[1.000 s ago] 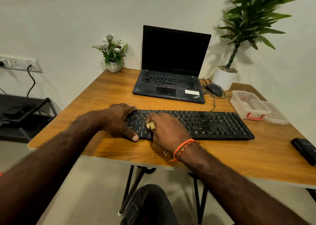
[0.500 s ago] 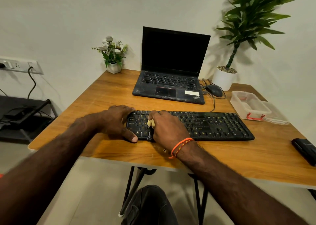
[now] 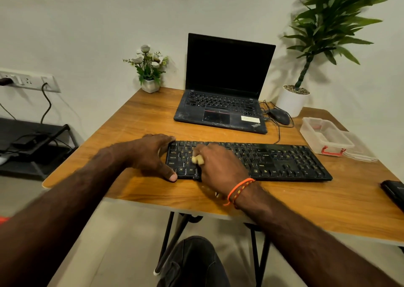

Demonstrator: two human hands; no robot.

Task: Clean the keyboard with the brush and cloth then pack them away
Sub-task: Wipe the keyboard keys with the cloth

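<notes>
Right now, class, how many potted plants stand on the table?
2. A small flower pot at the far left corner, left of the laptop; a tall leafy plant at the far right, behind the mouse. None seem hidden.

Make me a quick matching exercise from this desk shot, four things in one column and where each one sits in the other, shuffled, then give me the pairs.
Things:
1. laptop
2. mouse
3. clear plastic box
4. left hand

Places:
A. on the keyboard's left end
B. right of the keyboard, near the table edge
C. behind the keyboard, lid open
D. between the laptop and the white plant pot

Pairs: 1-C, 2-D, 3-B, 4-A
</notes>
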